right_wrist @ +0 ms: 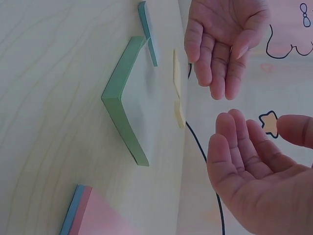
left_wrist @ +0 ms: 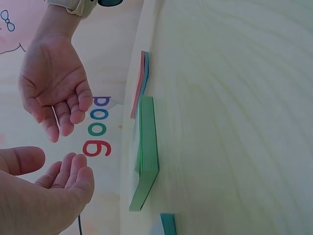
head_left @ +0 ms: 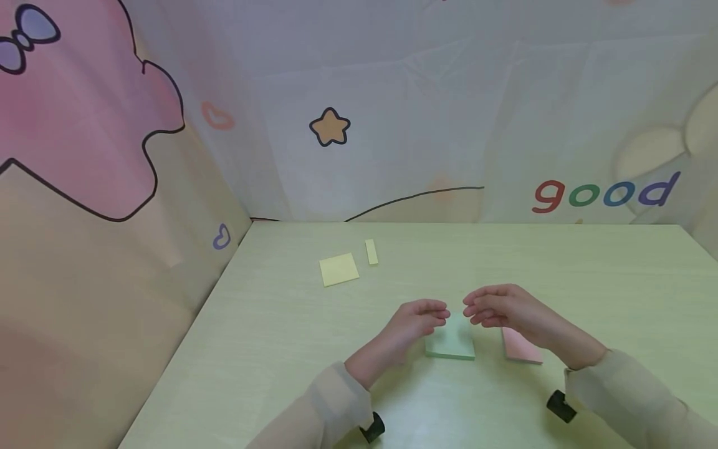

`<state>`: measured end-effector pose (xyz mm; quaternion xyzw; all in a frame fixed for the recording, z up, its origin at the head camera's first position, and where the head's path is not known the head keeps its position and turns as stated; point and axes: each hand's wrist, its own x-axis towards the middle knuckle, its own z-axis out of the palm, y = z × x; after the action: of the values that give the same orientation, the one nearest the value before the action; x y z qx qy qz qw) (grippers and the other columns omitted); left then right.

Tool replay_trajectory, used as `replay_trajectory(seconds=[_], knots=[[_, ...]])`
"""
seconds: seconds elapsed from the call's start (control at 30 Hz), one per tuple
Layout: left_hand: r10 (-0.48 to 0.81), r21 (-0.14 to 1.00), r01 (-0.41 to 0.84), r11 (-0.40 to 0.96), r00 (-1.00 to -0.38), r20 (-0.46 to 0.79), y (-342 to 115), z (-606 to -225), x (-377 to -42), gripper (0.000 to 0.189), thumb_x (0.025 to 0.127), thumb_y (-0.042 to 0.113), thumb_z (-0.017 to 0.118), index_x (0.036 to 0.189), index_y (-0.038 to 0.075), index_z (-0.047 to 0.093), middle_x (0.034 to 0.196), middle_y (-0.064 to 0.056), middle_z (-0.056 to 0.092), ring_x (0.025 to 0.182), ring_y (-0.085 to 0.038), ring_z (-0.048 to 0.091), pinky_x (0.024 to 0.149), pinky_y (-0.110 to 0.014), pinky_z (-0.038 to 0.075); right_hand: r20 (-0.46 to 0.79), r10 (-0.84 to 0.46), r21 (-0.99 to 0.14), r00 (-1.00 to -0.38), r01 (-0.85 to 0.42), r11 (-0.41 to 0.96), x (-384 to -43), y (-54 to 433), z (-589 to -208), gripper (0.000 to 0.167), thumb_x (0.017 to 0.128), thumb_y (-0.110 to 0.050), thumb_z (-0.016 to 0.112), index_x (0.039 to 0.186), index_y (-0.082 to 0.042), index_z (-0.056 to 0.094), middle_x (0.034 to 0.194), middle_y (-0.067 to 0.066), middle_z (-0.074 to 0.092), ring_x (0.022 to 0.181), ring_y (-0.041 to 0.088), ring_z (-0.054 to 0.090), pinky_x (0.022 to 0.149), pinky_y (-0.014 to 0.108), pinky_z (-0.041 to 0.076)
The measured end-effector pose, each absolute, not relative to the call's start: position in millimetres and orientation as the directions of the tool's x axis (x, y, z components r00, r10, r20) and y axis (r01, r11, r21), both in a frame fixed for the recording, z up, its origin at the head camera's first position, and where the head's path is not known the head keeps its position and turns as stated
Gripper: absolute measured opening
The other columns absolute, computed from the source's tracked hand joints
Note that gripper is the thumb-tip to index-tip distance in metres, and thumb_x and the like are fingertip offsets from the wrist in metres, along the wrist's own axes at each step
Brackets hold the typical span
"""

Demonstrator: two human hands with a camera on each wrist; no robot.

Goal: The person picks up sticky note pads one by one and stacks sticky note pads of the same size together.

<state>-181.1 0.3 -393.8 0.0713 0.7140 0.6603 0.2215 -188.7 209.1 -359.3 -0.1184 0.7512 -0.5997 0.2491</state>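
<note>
My left hand (head_left: pixel 414 323) and right hand (head_left: pixel 512 308) hover over a light green sticky-note pad (head_left: pixel 451 344), fingertips facing each other with a small gap. Both hold nothing; their fingers are loosely bent, and the wrist views show them raised off the pad. Flat on the table, the green pad (right_wrist: pixel 128 83) looks like a thick square block. Beside it, under my right hand, lies a pink pad (head_left: pixel 521 348), with a blue layer beneath it in the wrist views. A thin blue-edged pad (right_wrist: pixel 148 34) lies on the green pad's other side, mostly hidden by my left hand in the head view.
Farther back on the pale wooden table (head_left: pixel 269 324) lie a square yellow note pad (head_left: pixel 339 270) and a narrow yellow strip (head_left: pixel 371 252). A printed cloth (head_left: pixel 392 125) rises behind the table's back edge and along its left side.
</note>
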Motion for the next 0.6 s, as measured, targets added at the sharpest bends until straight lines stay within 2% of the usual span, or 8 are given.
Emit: replay_trajectory(seconds=[0.2,0.33,0.6], knots=[[0.364,0.971,-0.215,0.104,-0.900,-0.238,-4,-394,-186,0.034,0.087,0.008,0.048,0.119,-0.001,0.051,0.116,-0.013,0.059,0.102,-0.017,0.057,0.093,-0.033,0.043,-0.244,-0.459,-0.965,-0.854,0.164,0.206,-194,203,-362,0.047,0.089,-0.019,0.049,0.119,0.015,0.040,0.098,0.002,0.065,0.089,0.013,0.063,0.079,0.024,0.050],[0.340,0.970,-0.226,0.092,-0.908,-0.243,-7,-394,-189,0.034,0.088,0.007,0.047,0.120,-0.002,0.050,0.118,-0.014,0.057,0.106,-0.021,0.056,0.094,-0.034,0.042,-0.241,-0.451,-0.966,-0.859,0.168,0.197,-199,198,-363,0.047,0.090,-0.019,0.048,0.121,0.015,0.038,0.102,0.004,0.064,0.091,0.013,0.062,0.080,0.023,0.049],[0.303,0.971,-0.235,0.045,-0.923,-0.238,-12,-394,-195,0.035,0.089,0.006,0.044,0.122,-0.004,0.047,0.123,-0.017,0.053,0.114,-0.028,0.051,0.098,-0.039,0.038,-0.226,-0.458,-0.971,-0.860,0.165,0.170,-209,189,-361,0.047,0.090,-0.019,0.047,0.122,0.014,0.037,0.099,-0.001,0.063,0.092,0.011,0.061,0.082,0.022,0.049]])
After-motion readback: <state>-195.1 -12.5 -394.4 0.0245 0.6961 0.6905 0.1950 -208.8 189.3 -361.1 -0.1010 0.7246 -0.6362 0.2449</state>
